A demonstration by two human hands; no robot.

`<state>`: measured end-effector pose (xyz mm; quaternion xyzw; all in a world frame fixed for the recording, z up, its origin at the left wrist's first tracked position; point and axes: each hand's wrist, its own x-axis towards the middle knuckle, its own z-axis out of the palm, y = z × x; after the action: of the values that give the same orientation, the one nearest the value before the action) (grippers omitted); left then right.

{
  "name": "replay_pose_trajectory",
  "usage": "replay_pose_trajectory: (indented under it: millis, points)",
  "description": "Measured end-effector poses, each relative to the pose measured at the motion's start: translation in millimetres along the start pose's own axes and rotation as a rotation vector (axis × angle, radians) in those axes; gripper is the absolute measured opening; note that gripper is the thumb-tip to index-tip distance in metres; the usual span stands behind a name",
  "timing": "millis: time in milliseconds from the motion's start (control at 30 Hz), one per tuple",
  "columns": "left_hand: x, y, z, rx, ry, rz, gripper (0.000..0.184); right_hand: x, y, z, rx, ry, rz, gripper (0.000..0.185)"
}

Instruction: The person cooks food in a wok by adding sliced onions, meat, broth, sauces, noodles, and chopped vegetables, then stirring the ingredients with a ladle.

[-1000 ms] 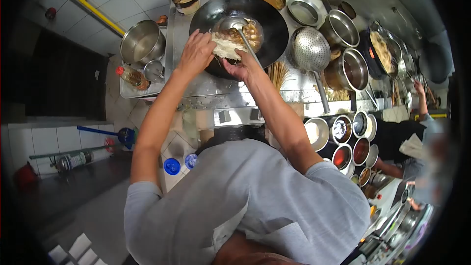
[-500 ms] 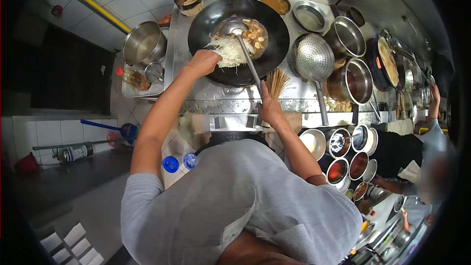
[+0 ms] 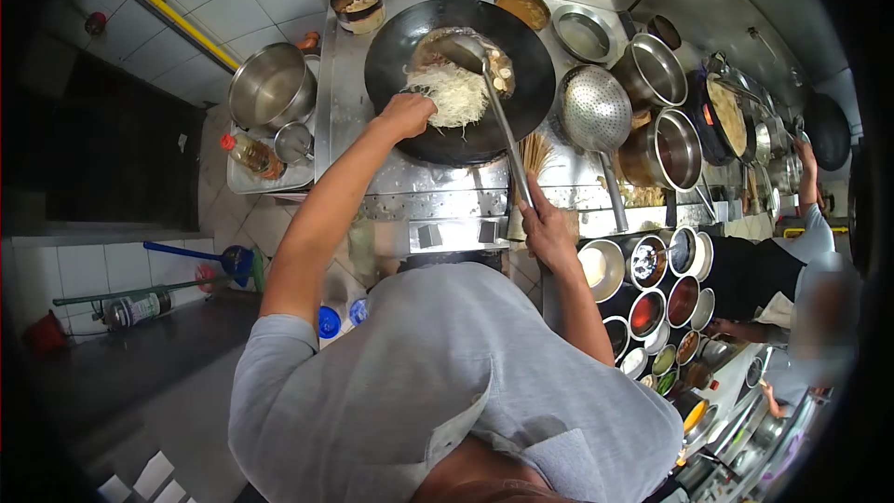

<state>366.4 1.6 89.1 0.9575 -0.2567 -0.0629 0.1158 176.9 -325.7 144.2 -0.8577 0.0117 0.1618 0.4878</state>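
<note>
A dark wok [image 3: 526, 84] holds brown liquid with pale pieces [image 3: 501, 70] and a heap of thin white noodles [image 3: 454, 101]. My left hand [image 3: 408, 116] is closed at the wok's near left side, at the left edge of the noodles; what its fingers hold, if anything, is hidden. My right hand [image 3: 549, 226] is wrapped round the handle of a metal ladle [image 3: 507, 135]. The ladle's bowl lies over the liquid, just above the noodles.
Right of the wok lie a perforated strainer [image 3: 596, 107] and steel pots [image 3: 659, 70]. A bamboo brush [image 3: 535, 153] sits near the ladle handle. Seasoning bowls [image 3: 646, 314] stand lower right; a co-worker [image 3: 808, 242] is beyond. Left are a pot [image 3: 272, 88] and bottle [image 3: 251, 156].
Both hands were at the noodles a second ago. My right hand has since taken the ladle handle and drawn back toward me. The noodles have spread into the wok, and the ladle bowl has turned over.
</note>
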Motion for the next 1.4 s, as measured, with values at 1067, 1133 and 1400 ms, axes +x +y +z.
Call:
replay_pose_trajectory:
  millis: [1067, 1133, 1400]
  points:
    - [7, 2, 20, -0.160, -0.147, -0.101, 0.049, -20, 2, 2, 0.100, -0.103, 0.182, 0.062]
    - [8, 5, 10, -0.179, -0.194, -0.139, 0.051, -18, 11, 4, 0.099, -0.108, 0.181, 0.062]
    - [14, 5, 8, -0.217, -0.283, -0.190, 0.054, -21, -11, -6, 0.075, -0.180, 0.279, 0.061]
